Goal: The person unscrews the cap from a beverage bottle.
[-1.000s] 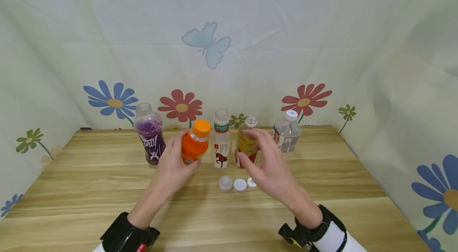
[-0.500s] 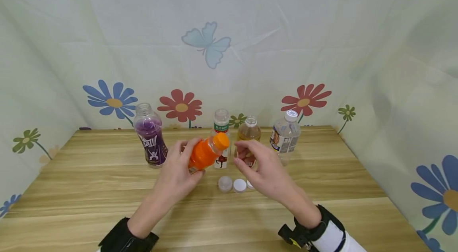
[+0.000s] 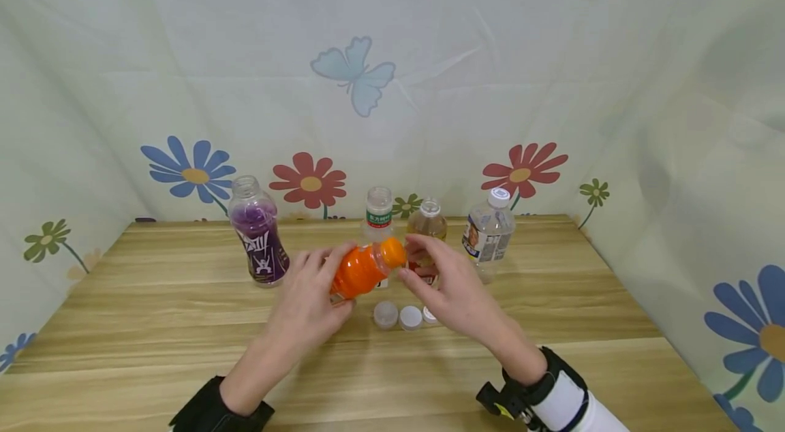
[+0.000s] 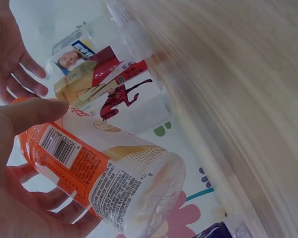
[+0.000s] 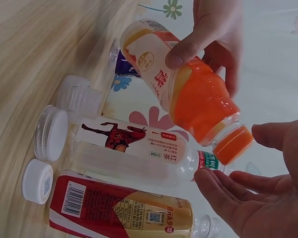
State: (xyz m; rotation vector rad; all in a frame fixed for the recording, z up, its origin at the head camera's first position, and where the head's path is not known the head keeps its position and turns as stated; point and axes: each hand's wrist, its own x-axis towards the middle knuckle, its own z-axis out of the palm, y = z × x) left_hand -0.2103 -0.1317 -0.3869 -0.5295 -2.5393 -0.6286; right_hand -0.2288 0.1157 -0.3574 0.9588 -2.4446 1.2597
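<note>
My left hand (image 3: 309, 302) grips an orange-juice bottle (image 3: 360, 272) round its body, tilted with its orange cap (image 3: 393, 252) toward the right. In the right wrist view the cap (image 5: 233, 144) sits on the bottle's neck. Fingers spread, my right hand (image 3: 460, 289) is right beside that cap; whether a fingertip touches it I cannot tell. In the left wrist view, the bottle's base and barcode label (image 4: 61, 147) face the camera.
Behind stand a purple bottle (image 3: 260, 241), a clear horse-label bottle (image 5: 134, 148), a yellow-and-red label bottle (image 5: 124, 208) and a white-capped bottle (image 3: 490, 231). Loose on the wooden table (image 3: 380, 384) lie a translucent cap (image 3: 386, 315), a white cap (image 3: 410, 317) and another white cap (image 5: 37, 181).
My left hand has tipped the orange-juice bottle from nearly upright to leaning right, bringing its cap close to my right hand. The right hand has moved slightly left and down.
</note>
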